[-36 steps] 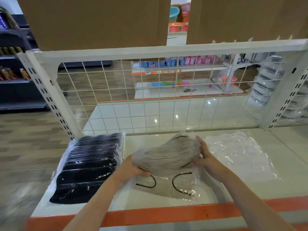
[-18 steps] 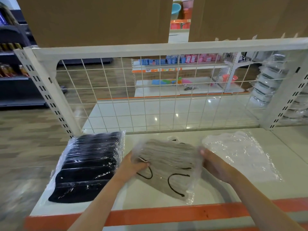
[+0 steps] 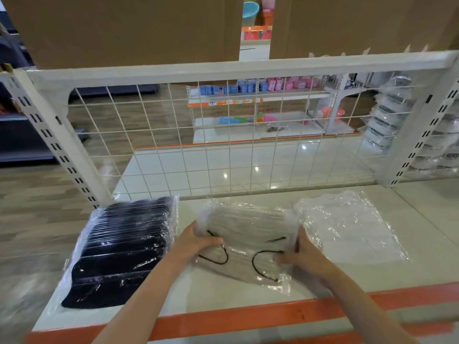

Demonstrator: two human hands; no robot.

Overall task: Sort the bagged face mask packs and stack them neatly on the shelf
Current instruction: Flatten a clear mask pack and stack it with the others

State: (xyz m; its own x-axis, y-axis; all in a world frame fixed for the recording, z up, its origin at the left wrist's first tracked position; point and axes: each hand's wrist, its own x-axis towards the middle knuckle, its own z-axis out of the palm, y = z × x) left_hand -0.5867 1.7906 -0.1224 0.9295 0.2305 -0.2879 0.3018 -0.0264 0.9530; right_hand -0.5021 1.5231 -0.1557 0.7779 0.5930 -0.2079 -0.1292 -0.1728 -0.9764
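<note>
A clear bag of grey face masks with black ear loops (image 3: 248, 234) lies at the middle of the white shelf (image 3: 422, 244). My left hand (image 3: 196, 240) grips its left end and my right hand (image 3: 298, 252) grips its right end. To the left rests a bagged row of black masks (image 3: 121, 249), fanned out flat. On the right lies a bagged pack of white masks (image 3: 347, 227), touching the grey pack's right edge.
A white wire grid (image 3: 223, 145) closes the shelf's back between perforated uprights. The shelf's front edge has an orange strip (image 3: 273, 316). Cardboard boxes (image 3: 124, 28) sit on the rail above. More bagged masks (image 3: 390, 120) hang beyond the right upright.
The grey pack, held bunched and raised a second ago, has been lowered and spread flat on the shelf. Both hands stay on its ends.
</note>
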